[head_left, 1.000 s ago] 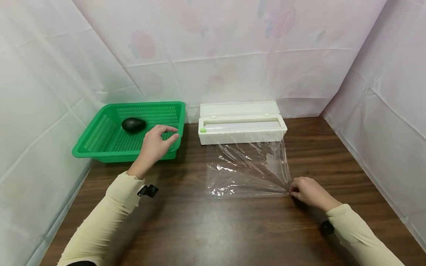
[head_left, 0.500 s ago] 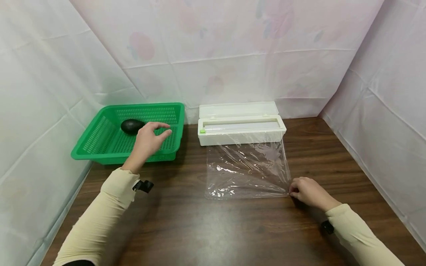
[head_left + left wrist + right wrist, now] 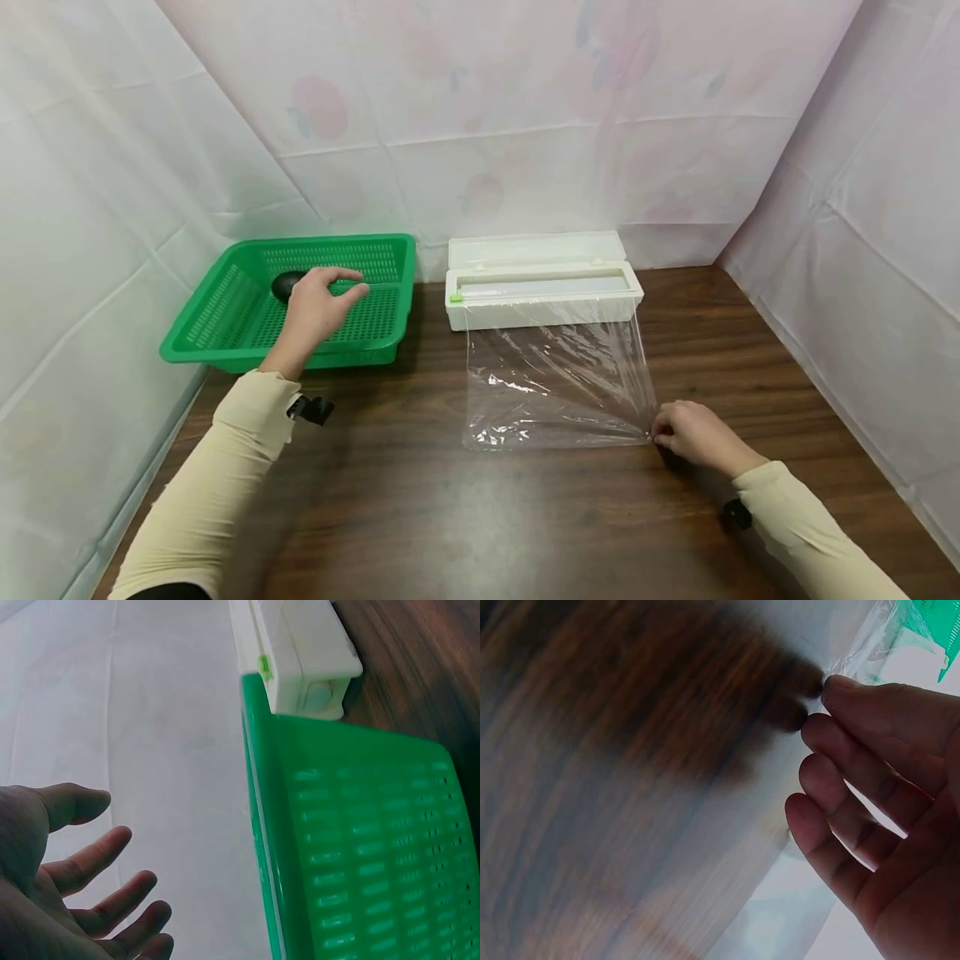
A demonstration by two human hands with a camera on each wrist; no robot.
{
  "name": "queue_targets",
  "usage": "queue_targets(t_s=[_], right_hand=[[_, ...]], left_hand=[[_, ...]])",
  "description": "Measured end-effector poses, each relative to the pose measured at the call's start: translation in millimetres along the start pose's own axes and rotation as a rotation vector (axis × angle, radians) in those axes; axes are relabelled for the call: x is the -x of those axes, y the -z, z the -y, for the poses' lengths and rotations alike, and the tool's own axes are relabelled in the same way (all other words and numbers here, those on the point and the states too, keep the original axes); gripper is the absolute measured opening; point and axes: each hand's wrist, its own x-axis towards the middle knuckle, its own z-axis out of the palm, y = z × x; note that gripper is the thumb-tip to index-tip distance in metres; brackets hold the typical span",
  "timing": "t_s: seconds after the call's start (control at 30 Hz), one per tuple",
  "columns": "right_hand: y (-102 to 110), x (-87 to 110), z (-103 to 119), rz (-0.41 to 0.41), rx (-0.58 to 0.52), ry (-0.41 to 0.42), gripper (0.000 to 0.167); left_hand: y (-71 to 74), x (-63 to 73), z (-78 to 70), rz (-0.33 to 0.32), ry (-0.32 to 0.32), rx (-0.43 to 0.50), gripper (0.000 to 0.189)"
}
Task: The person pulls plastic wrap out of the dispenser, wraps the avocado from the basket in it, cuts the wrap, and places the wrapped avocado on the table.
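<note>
Clear plastic wrap (image 3: 555, 383) stretches out from a white wrap dispenser (image 3: 543, 313) whose lid stands up at the back. My right hand (image 3: 697, 433) pinches the wrap's near right corner between thumb and fingertips, drawing creases toward it. In the right wrist view the thumb meets the fingertips at the film's edge. Over the green basket (image 3: 360, 354) hangs my left hand (image 3: 313, 312), thumb and fingers spread apart with nothing between them. It partly covers a dark, egg-shaped object (image 3: 283, 285) lying in the basket, perhaps an avocado or eggplant.
A small green slider (image 3: 456, 297) sits at the dispenser's left end. All of this stands on a brown wooden table (image 3: 480, 517). White cloth walls (image 3: 480, 125) with faint fruit prints close off the back and both sides.
My left hand has moved left over the basket, from its right rim toward the dark object, and now covers part of it. The right hand keeps its pinch in the same place.
</note>
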Motion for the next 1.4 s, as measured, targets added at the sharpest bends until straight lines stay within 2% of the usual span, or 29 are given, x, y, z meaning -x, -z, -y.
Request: queue_targets(t_s=[0.5, 0.7, 1.13, 1.4], right_hand=[[-2, 1.4, 6, -0.030, 0.044, 0.019, 0.013], [-2, 2.0, 4, -0.024, 0.045, 0.017, 0.012], [-2, 2.6, 6, -0.040, 0.080, 0.029, 0.010], [-3, 1.3, 6, -0.046, 0.080, 0.027, 0.013]], left_hand=[[9.1, -18.3, 19.5, -0.050, 0.044, -0.021, 0.048], [11.0, -26.3, 23.5, -0.045, 0.071, 0.004, 0.050], [31.6, -43.1, 30.0, -0.036, 0.136, 0.007, 0.067], [39.7, -48.9, 42.4, -0.046, 0.166, 0.051, 0.077]])
